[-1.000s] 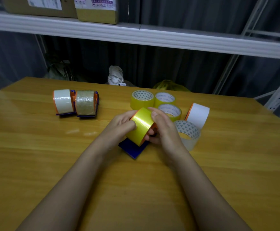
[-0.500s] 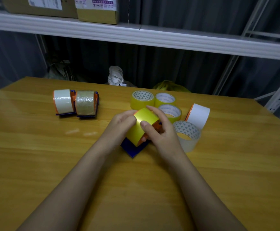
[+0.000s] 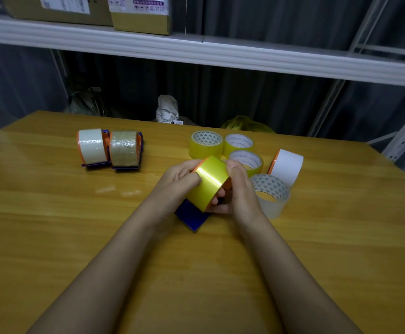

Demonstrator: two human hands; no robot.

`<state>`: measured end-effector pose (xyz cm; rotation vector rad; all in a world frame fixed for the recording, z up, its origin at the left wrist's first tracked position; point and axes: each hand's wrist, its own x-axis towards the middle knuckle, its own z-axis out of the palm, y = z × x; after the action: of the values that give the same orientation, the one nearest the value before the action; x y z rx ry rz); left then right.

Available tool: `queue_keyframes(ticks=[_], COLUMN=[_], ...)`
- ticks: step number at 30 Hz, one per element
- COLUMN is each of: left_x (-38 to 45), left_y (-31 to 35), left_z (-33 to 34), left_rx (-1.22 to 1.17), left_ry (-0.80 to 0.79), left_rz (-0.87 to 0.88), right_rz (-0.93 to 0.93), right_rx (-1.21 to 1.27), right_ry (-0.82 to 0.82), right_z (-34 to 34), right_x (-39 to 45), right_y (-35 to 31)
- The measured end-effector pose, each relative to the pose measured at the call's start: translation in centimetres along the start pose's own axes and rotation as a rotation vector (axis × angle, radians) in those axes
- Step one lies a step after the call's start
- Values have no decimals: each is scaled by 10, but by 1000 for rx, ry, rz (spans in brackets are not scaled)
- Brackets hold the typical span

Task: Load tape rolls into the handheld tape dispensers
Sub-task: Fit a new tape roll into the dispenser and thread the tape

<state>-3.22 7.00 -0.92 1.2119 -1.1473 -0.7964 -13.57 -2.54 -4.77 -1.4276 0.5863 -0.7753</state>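
Yellow tape roll [image 3: 208, 183], mounted on a blue-based dispenser [image 3: 192, 216], sits mid-frame, grasped by fingers of left hand [image 3: 177, 179] and right hand [image 3: 238, 189]. Behind on the desk [image 3: 52, 225]: spare rolls [image 3: 244, 160]; two loaded dispensers [image 3: 111, 148] upper left.

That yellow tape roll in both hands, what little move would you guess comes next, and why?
Probably pressing the yellow roll fully home on the dispenser. The left hand and right hand both grip it, orange shows at its edges, and the dispenser's blue plate sticks out below, so it seems mounted; whether it is fully seated is hidden.
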Motion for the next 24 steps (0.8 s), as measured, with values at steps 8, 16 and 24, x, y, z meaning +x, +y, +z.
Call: queue_keyframes(ticks=[8, 16, 24], left_x=[5, 5, 1], left_y=[-1, -5, 3], left_z=[-1, -3, 0], left_rx=[-34, 51, 34], left_ry=[64, 52, 46], left_rz=[-76, 19, 37], right_rz=[-193, -311, -206], right_rx=[-97, -364, -181], right_ry=[-10, 34, 31], right_z=[5, -2, 0], right_x=[-6, -3, -4], right_y=[-1, 9, 6])
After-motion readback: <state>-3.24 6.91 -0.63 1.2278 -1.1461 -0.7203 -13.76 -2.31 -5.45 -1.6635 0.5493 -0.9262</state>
